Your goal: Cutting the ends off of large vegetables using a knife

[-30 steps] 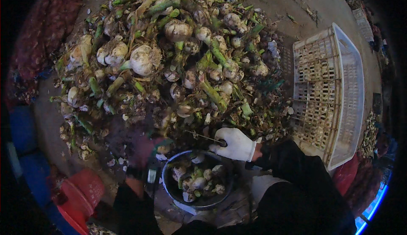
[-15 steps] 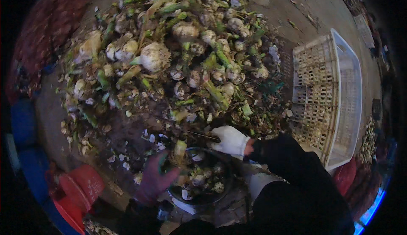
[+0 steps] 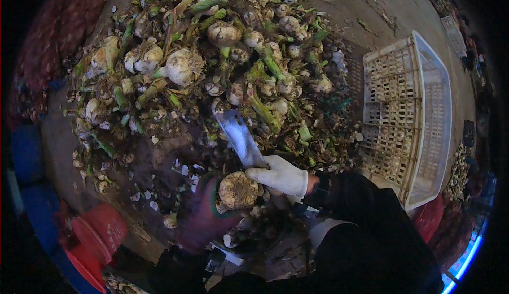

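My left hand [image 3: 212,212], in a dark red glove, is closed round a large pale bulb [image 3: 238,190]; its brownish, rooty-looking side faces up. Just right of it my right hand [image 3: 281,176], in a white glove, grips a knife [image 3: 238,136] with a broad, flat metal blade. The blade points up and to the left, away from me, toward the heap. Below both hands is a dark round tub with smaller bulbs [image 3: 260,212] inside, partly hidden by my hands and deep in shadow.
A big heap of soiled bulbs with green stems [image 3: 180,67] spreads over the ground ahead. To the right a pale plastic crate [image 3: 392,113] lies on its side. Red plastic containers [image 3: 101,227] stand at lower left, before blue ones [image 3: 32,158]. Dark red net sacks [image 3: 58,39] are piled far left.
My left hand, spread over the tub before, has closed round the bulb and raised it. My right hand has swung the knife so its broad face shows.
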Motion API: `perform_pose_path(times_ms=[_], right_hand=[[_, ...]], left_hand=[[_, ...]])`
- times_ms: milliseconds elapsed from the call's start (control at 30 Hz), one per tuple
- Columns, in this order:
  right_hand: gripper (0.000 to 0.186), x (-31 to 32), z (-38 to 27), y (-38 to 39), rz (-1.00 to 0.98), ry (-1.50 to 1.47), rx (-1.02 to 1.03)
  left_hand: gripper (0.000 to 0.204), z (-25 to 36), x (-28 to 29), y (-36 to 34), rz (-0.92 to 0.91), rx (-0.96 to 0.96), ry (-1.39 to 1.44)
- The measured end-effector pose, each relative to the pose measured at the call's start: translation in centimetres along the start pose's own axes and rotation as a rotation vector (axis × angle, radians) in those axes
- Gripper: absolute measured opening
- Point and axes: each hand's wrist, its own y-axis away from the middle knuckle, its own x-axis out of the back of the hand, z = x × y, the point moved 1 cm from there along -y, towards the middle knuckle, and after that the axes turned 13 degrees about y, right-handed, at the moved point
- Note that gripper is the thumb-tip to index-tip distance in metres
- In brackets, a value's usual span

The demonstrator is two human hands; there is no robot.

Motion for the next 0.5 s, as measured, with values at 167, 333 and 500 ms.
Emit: perform_pose_path(times_ms=[167, 333, 500], right_hand=[[0.033, -0.3, -1.8, 0.3, -0.034, 0.047, -0.047], [0.033, 0.1, -2.2, 2.3, 0.105, 0.857, 0.486], [0.030, -0.9, -0.7, 2.5, 0.122, 0.950, 0.614]], left_hand=[[0.088, -1.6, -0.8, -0.3, -0.063, 0.101, 0.825], [0.089, -3.8, 0.3, 0.1, 0.015, 0.181, 0.675], [0.089, -4.8, 0.6, 1.7, 0.080, 0.229, 0.545]])
